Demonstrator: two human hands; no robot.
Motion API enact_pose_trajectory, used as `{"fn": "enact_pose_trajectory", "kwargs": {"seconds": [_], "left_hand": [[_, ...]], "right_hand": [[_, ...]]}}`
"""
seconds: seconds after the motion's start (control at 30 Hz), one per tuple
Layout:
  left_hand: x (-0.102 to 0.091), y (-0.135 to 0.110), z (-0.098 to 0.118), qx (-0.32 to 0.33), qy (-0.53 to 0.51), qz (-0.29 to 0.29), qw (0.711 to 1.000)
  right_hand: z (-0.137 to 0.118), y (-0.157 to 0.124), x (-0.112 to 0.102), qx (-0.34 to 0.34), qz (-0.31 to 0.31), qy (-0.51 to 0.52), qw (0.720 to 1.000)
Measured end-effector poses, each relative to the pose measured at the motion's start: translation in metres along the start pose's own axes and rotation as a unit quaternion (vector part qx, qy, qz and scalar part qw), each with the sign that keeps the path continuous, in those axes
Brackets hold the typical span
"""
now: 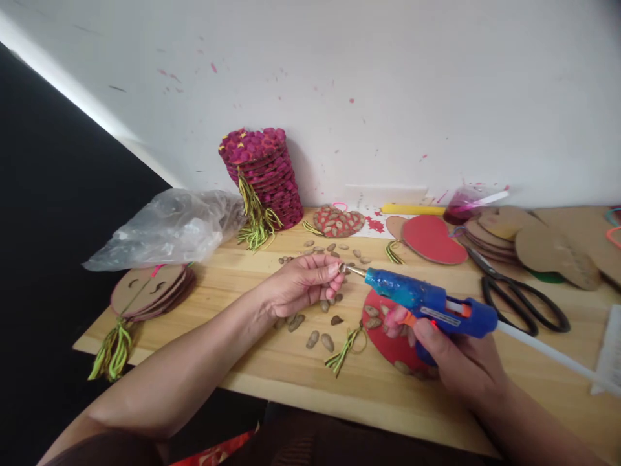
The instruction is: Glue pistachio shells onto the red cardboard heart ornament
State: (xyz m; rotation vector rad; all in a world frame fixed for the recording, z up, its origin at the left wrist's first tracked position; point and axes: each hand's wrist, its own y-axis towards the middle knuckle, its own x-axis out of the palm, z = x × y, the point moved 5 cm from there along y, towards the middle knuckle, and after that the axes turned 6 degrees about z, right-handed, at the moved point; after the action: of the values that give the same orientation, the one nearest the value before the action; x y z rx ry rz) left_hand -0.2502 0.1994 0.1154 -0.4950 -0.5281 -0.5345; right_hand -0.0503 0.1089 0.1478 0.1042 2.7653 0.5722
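Note:
My right hand [460, 366] grips a blue hot glue gun [412, 294], which has a brass nozzle and a long white glue stick out of its back. Between the fingertips of my left hand [305, 281] is a small brown shell [342, 267], right at the nozzle tip; whether they touch I cannot tell. Under the glue gun lies a red disc [388, 343], partly hidden, with several brown shells stuck on or resting along its edge. A yellow-green tassel [345, 353] is tied to it. Loose brown shells [320, 340] are scattered on the table around my left hand.
A clear plastic bag [160, 226] and a tasselled cardboard stack [150, 291] lie left. At the wall stand a magenta shell-covered stack [266, 175] and a cup of dark pink liquid [463, 206]. Black-handled scissors [524, 298], a red heart [434, 239] and cardboard cutouts [557, 249] lie right.

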Motion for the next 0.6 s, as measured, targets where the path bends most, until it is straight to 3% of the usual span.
{"fn": "enact_pose_trajectory", "kwargs": {"seconds": [0.37, 0.6], "left_hand": [[-0.0008, -0.0001, -0.0020, -0.010, 0.025, 0.018, 0.999], [-0.0002, -0.0010, -0.0022, -0.011, 0.025, 0.018, 0.999]], "right_hand": [[0.0025, 0.0005, -0.0017, 0.044, -0.019, -0.041, 0.998], [0.0023, 0.0004, -0.0038, 0.128, 0.050, 0.033, 0.990]]}}
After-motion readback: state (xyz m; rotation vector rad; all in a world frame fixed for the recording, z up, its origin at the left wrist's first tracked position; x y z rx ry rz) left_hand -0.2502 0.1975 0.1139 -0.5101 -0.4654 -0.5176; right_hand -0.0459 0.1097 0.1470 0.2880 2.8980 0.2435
